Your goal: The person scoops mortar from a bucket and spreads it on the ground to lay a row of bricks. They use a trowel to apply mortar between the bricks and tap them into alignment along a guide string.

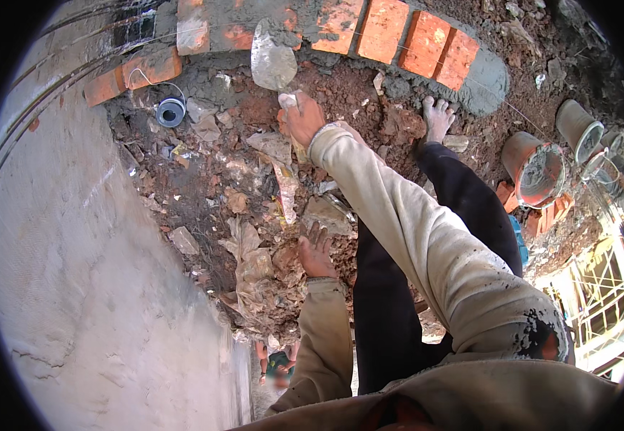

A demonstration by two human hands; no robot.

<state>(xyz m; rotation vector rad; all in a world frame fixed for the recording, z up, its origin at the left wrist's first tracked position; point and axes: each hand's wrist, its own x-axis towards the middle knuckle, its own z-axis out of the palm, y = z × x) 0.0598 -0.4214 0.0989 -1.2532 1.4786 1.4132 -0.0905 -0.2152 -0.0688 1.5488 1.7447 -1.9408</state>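
My right hand (302, 118) is closed round the handle of a trowel. The trowel's broad, mortar-smeared blade (273, 57) points away from me, over the grey mortar beside the row of bricks. Orange bricks (382, 30) sit in a curving line on the mortar bed (488, 82), with a thin string running across them. Lower down, my left hand (317, 251) holds nothing; its fingers are spread over the rubble, close to a crumpled brown sheet (253, 269). Whether the fingertips touch the ground, I cannot tell.
A grey spool (170, 113) with a pale cord lies near the left bricks. On the right are a mortar bucket (534, 169) and another bucket (579, 131). A rough wall (89, 287) bounds the left. My bare foot (437, 118) stands on broken soil. Another person (280, 365) is farther below.
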